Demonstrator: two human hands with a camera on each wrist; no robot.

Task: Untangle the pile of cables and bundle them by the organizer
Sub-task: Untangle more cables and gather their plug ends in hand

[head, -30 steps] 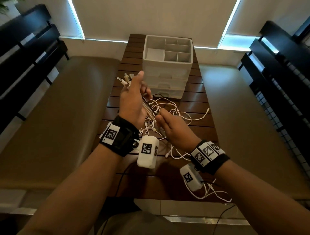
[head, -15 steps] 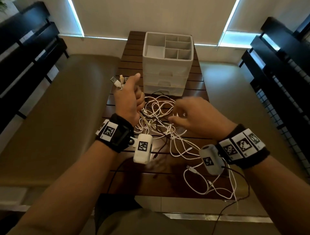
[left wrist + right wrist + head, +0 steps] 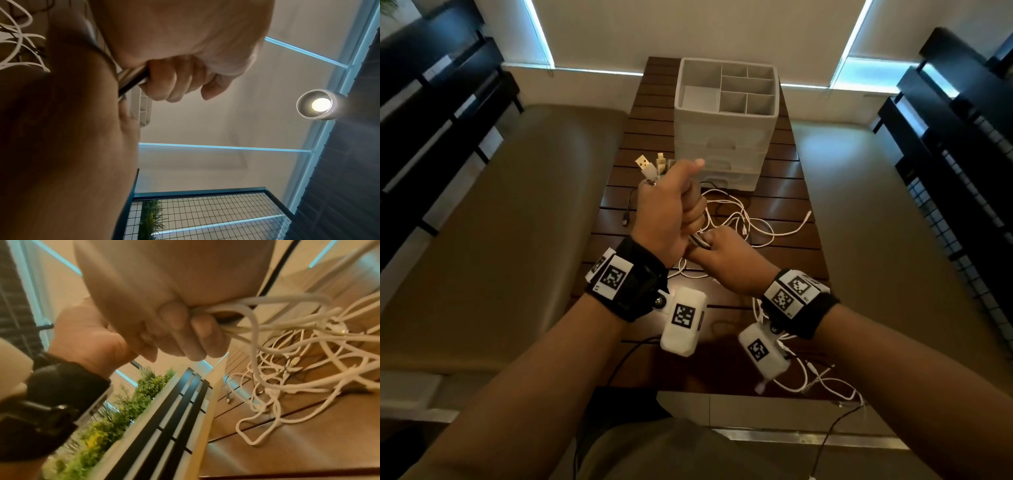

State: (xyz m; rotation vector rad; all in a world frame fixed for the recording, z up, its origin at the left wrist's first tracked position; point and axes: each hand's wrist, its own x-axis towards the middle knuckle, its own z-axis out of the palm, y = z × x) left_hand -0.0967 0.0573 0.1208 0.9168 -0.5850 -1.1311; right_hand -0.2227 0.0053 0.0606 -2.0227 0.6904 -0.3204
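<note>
Above the table [image 3: 784, 274], left hand [image 3: 667, 212] and right hand [image 3: 729, 260] both grip the cables [image 3: 743, 222].

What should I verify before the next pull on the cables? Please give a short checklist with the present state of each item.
1. Left hand grips the gathered cable ends: ok, plugs stick out above the fist.
2. Right hand holds the cables just below the left fist: ok, fingers are curled round white strands.
3. Loose cables free of knots: not ok, loops cross on the table.
4. Organizer top compartments free: ok, nothing visible inside.
5. Cables hanging over the near table edge: cannot tell whether they are snagged.
</note>
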